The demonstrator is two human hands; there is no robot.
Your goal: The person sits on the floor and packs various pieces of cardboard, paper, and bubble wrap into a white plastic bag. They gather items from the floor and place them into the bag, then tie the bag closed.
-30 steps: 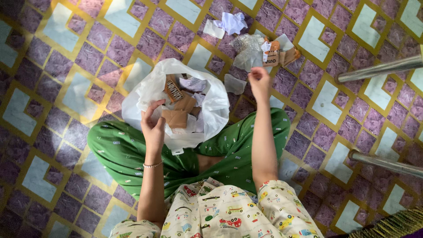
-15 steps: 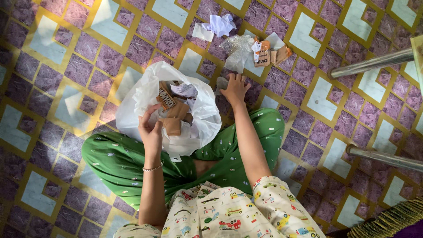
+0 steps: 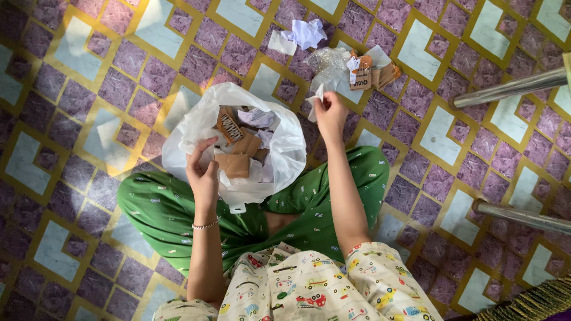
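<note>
A white plastic bag (image 3: pixel 238 142) full of cardboard scraps sits centre; the left hand (image 3: pixel 203 172) grips its near rim open. The right hand (image 3: pixel 330 113) pinches a white paper scrap (image 3: pixel 315 98) just right of the bag: the collecting step, calling for a short leftward carry.

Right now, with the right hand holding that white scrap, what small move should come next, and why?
Probably swing the right hand left and drop the white paper scrap into the white plastic bag. The left hand holds its rim open, cardboard bits already lie inside, and the scrap sits pinched just beside it.
</note>
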